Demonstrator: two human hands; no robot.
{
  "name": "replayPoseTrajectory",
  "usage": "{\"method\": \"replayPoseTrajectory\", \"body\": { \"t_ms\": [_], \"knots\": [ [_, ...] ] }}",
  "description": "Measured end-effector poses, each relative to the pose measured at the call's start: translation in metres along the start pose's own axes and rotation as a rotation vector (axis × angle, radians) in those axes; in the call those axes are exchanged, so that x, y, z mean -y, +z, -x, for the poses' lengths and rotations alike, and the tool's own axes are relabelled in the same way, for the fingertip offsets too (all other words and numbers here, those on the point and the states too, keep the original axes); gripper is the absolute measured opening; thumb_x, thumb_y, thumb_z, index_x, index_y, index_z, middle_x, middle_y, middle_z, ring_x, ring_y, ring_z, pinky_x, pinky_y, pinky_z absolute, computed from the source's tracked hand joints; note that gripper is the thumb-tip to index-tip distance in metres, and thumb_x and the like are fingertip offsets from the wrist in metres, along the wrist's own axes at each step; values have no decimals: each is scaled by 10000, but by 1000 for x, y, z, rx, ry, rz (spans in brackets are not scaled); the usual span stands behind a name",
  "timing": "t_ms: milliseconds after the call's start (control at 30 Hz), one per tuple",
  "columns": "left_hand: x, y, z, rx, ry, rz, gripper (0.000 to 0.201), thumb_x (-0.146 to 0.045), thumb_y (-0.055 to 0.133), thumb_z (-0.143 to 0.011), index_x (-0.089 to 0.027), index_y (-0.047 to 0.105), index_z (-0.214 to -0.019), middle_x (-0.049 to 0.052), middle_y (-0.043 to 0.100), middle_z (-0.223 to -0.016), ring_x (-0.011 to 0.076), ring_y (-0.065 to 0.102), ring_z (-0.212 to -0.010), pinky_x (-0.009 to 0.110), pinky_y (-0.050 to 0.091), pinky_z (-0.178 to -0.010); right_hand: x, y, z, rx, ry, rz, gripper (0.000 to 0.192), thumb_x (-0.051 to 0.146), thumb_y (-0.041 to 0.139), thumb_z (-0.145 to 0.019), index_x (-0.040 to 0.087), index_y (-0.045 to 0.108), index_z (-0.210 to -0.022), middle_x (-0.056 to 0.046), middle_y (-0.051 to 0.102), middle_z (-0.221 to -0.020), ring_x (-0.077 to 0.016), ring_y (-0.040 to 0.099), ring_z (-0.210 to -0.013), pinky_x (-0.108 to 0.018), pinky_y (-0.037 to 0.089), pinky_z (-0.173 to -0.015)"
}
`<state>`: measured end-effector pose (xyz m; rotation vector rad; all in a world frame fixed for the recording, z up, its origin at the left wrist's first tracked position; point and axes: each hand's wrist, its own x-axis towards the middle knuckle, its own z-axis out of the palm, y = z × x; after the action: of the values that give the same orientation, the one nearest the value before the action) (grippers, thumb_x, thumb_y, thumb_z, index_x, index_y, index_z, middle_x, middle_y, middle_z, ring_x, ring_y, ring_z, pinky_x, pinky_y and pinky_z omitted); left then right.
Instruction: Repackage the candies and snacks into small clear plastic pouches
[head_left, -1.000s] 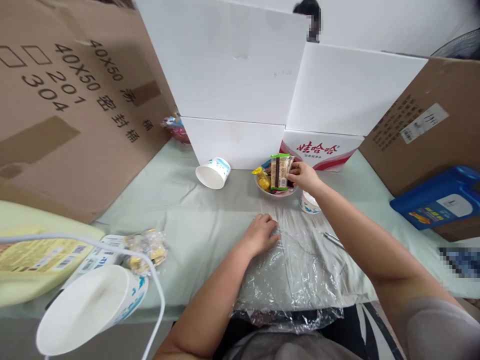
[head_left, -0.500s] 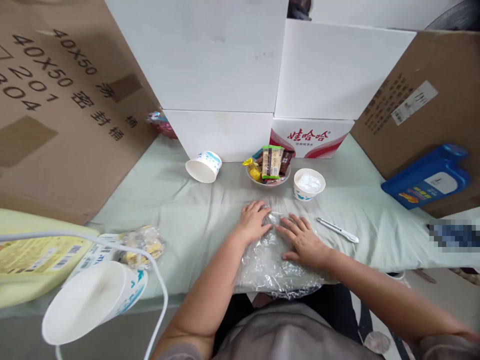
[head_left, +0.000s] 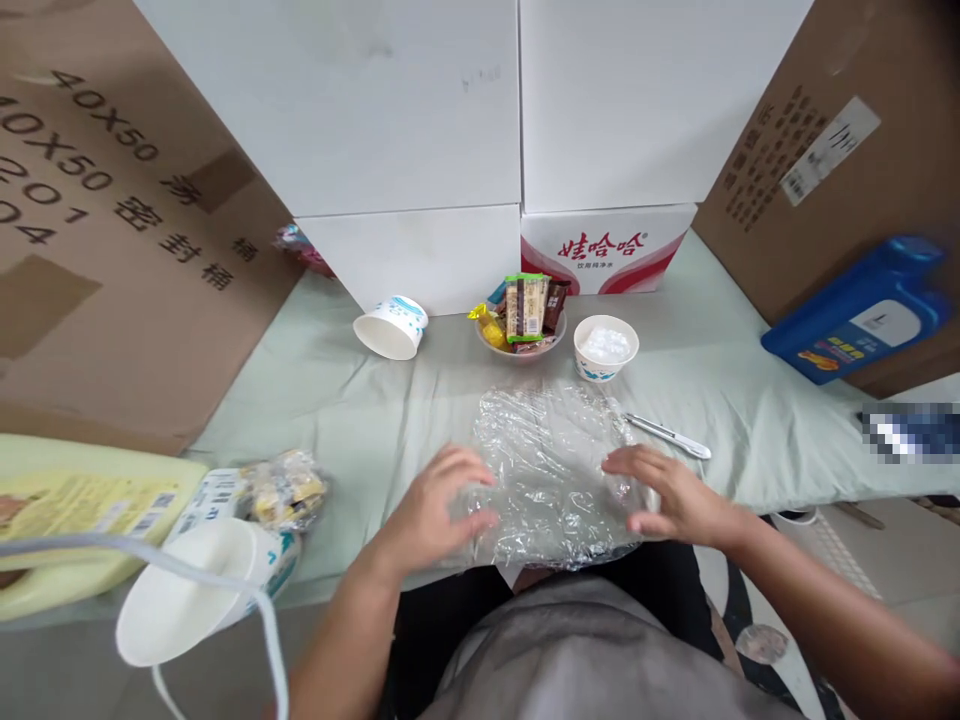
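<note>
A sheet of clear plastic film (head_left: 551, 480), crinkled and shiny, lies spread on the green cloth near the table's front edge. At its left side is my left hand (head_left: 439, 505), fingers curved and apart from the thumb, with nothing held. My right hand (head_left: 671, 495) is at the film's right edge, its fingers and thumb likewise apart; whether it touches the film I cannot tell. Just beyond the right hand lies a white pen-like tool (head_left: 667, 436). Past the film stand a clear bowl of wrapped snacks (head_left: 525, 315) and a paper cup with white contents (head_left: 606, 348).
Another paper cup (head_left: 391, 328) lies tipped at the back left. White boxes (head_left: 409, 260) wall the back, with brown cartons (head_left: 135, 230) at the sides. A blue bottle (head_left: 862, 315) leans at right. At left are a yellow jug (head_left: 82, 510), a large paper cup (head_left: 187, 590) and bagged snacks (head_left: 289, 488).
My hands have moved apart and back toward me, from the middle of the film to its two sides. More of the film now shows, and the camera view has shifted slightly.
</note>
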<state>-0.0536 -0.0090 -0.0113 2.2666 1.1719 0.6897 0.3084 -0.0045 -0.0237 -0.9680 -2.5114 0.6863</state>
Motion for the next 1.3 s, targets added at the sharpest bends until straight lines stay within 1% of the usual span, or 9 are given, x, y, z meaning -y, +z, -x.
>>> {"method": "replayPoseTrajectory", "body": {
  "t_ms": [100, 200, 300, 467, 600, 700, 933, 1133, 1300],
  "knots": [
    [-6, 18, 38, 234, 0, -113, 559, -361, 795, -687, -257, 583, -1193, 83, 547, -1352, 324, 431, -1316, 512, 411, -1060, -1, 13, 30, 138, -31, 22, 695, 592, 653, -801, 206, 502, -1358, -153, 535, -1384, -326, 436, -1331, -505, 424, -1051],
    [-1, 32, 58, 203, -6, -147, 220, -173, 603, -843, -255, 628, -1046, 48, 567, -1359, 296, 395, -1371, 540, 353, -1100, 1, 28, 47, 92, 28, 43, 264, 269, 520, -942, 209, 600, -1187, -120, 576, -1348, -286, 418, -1354, -502, 406, -1066],
    [0, 28, 60, 147, -50, 42, 172, -159, 473, -921, -233, 629, -918, 36, 694, -1111, 217, 579, -1186, 407, 461, -1009, 6, 27, 48, 24, 90, -93, 221, 146, 430, -950, 203, 616, -1056, -101, 677, -1146, -213, 579, -1177, -397, 487, -974],
    [-2, 11, 37, 94, -377, 272, 177, -317, 464, -933, -214, 603, -895, 0, 693, -807, 140, 661, -756, 244, 512, -699, 5, 12, 31, -13, 284, -343, 184, 300, 475, -950, 211, 633, -981, -57, 707, -936, -166, 674, -848, -285, 540, -741],
    [5, 19, 3, -101, -587, 156, 222, -374, 466, -902, -214, 596, -821, -22, 653, -672, 146, 636, -663, 251, 472, -666, -9, 19, 8, -201, 608, -288, 197, 347, 461, -919, 212, 600, -884, 5, 665, -662, -160, 634, -584, -284, 499, -595],
    [14, 35, -18, -215, -678, -53, 225, -383, 482, -882, -217, 623, -826, -13, 653, -649, 162, 617, -615, 264, 434, -620, -19, 29, -10, -321, 729, -88, 199, 344, 480, -885, 209, 606, -961, -2, 678, -688, -190, 650, -620, -304, 480, -615],
    [37, 74, -26, -349, -525, -497, 149, -297, 557, -854, -205, 673, -867, 41, 701, -708, 210, 638, -665, 303, 424, -673, -29, 42, -21, -349, 734, 227, 317, 347, 467, -904, 181, 570, -1154, -41, 705, -795, -242, 674, -740, -324, 455, -640],
    [44, 80, -23, -401, -512, -535, 223, -311, 565, -849, -177, 646, -1008, 2, 645, -606, 212, 611, -603, 310, 425, -656, -30, 44, -18, -383, 744, 190, 392, 347, 498, -886, 180, 516, -1239, -15, 688, -769, -213, 657, -683, -304, 448, -604],
    [43, 79, -23, -414, -505, -493, 246, -301, 565, -839, -171, 619, -1040, -1, 638, -619, 205, 608, -619, 312, 436, -691, -29, 42, -14, -429, 690, 194, 418, 312, 495, -882, 201, 500, -1284, -32, 713, -889, -210, 680, -743, -315, 496, -634]
  ]
}}
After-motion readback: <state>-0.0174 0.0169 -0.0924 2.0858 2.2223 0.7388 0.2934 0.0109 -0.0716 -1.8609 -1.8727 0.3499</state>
